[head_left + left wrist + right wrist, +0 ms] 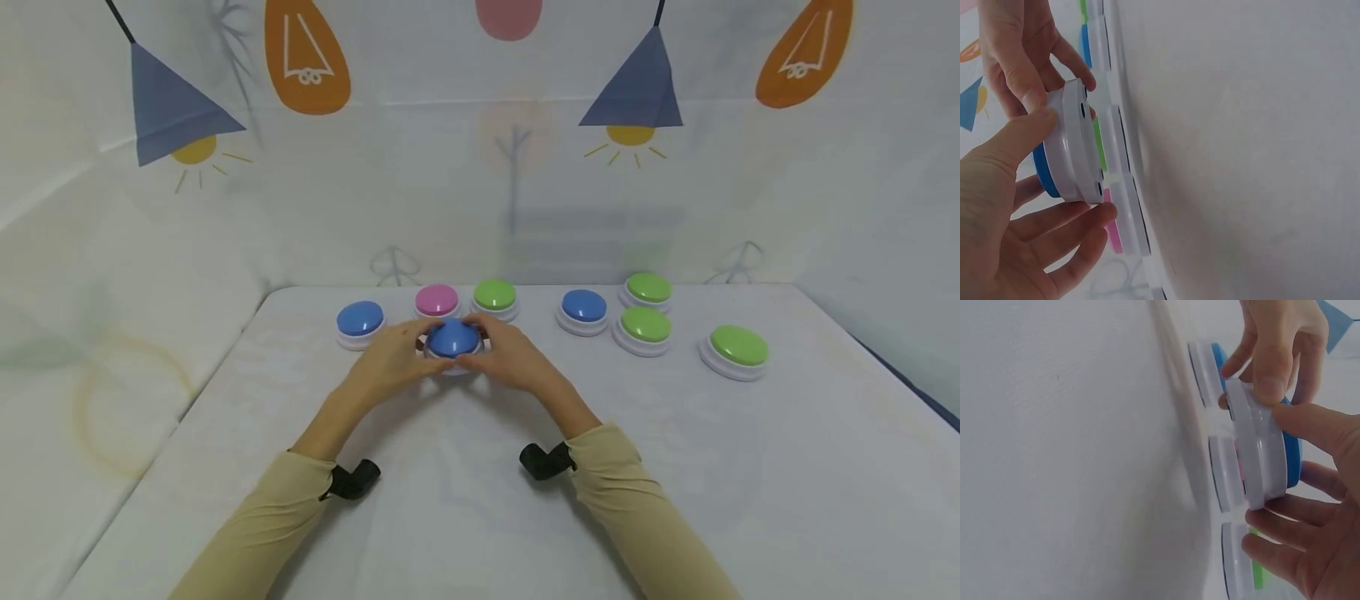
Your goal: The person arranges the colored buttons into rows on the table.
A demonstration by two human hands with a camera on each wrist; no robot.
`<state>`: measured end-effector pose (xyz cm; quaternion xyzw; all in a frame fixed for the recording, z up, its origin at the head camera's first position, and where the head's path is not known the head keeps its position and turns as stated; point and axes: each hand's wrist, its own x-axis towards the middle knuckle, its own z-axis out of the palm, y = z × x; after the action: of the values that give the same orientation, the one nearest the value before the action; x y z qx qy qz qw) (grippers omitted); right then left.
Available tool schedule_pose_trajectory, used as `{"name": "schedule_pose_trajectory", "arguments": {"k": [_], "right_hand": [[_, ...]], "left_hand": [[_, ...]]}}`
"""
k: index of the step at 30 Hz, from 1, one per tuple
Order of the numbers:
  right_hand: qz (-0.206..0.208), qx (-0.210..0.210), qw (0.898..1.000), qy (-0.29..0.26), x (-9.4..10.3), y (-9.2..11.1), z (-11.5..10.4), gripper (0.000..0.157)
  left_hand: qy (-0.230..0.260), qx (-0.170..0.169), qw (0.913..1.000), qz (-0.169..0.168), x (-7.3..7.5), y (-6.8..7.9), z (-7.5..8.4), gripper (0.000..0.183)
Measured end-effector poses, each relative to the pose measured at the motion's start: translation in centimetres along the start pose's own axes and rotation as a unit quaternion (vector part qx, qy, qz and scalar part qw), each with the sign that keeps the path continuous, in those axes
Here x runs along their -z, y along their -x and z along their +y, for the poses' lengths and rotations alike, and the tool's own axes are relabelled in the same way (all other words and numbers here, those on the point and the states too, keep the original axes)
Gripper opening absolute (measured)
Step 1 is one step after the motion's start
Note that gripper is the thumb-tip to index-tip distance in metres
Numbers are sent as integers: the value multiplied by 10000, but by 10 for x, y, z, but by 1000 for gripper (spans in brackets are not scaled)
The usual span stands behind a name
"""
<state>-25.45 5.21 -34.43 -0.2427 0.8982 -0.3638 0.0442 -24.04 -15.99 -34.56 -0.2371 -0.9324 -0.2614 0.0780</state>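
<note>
Both hands hold one blue push button (453, 339) with a white round base, raised off the table in the wrist views. My left hand (390, 354) grips its left side, thumb on the near edge and fingers round the far side. My right hand (510, 352) grips the right side in the same way, the two thumbs meeting at the near edge. Behind the held button stand a pink button (437, 300) and a green button (494, 295). Another blue button (360, 319) lies just left of my left hand.
Right of the hands on the white table (465, 517) stand a blue button (583, 307), a green button (646, 325) with another green button (648, 287) behind it, and a green button (738, 346) farther right. A printed cloth (450, 183) hangs behind the table.
</note>
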Motion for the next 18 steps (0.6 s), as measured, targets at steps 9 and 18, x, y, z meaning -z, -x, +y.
{"name": "schedule_pose_trajectory", "arguments": {"k": [9,18], "right_hand": [[48,-27,10000,69,8,11,0,59],[-35,-181,9998,56,12,20,3,62]], "left_hand": [[22,-62,10000,-46,-4,1,11,64],[44,58,9998,-168,-7,2,20,63]]}}
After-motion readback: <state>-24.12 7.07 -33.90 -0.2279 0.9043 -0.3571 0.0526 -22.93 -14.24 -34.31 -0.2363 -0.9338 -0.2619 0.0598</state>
